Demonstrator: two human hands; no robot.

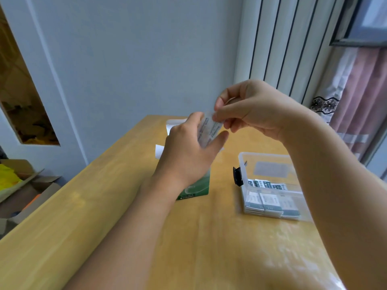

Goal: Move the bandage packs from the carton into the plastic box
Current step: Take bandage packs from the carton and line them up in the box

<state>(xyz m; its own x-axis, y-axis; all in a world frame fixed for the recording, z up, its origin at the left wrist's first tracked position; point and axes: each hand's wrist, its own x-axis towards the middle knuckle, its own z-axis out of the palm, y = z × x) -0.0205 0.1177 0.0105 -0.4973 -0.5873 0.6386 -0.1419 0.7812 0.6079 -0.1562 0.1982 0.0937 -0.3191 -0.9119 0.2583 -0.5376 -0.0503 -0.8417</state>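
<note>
The carton [195,188] is mostly hidden behind the left hand [188,151]; only its green lower corner and some white open flaps show, and its print is too blurred to read. Above the carton, both hands meet on a small bundle of bandage packs [209,130], smeared by motion, so how many packs it holds cannot be told. The left hand's grip wraps the bundle from behind, thumb on the near side. The right hand [255,109] pinches the bundle's top edge between thumb and fingertips.

To the right of the carton on the wooden counter [104,216] stands one clear plastic box [270,162], its far right side covered by the right forearm. Inside it lie stacked packs [270,203]: three stacks along the near wall (each several deep, edges hard to separate) and a further row behind them. A black latch [237,176] sits on the box's wall nearest the carton.
</note>
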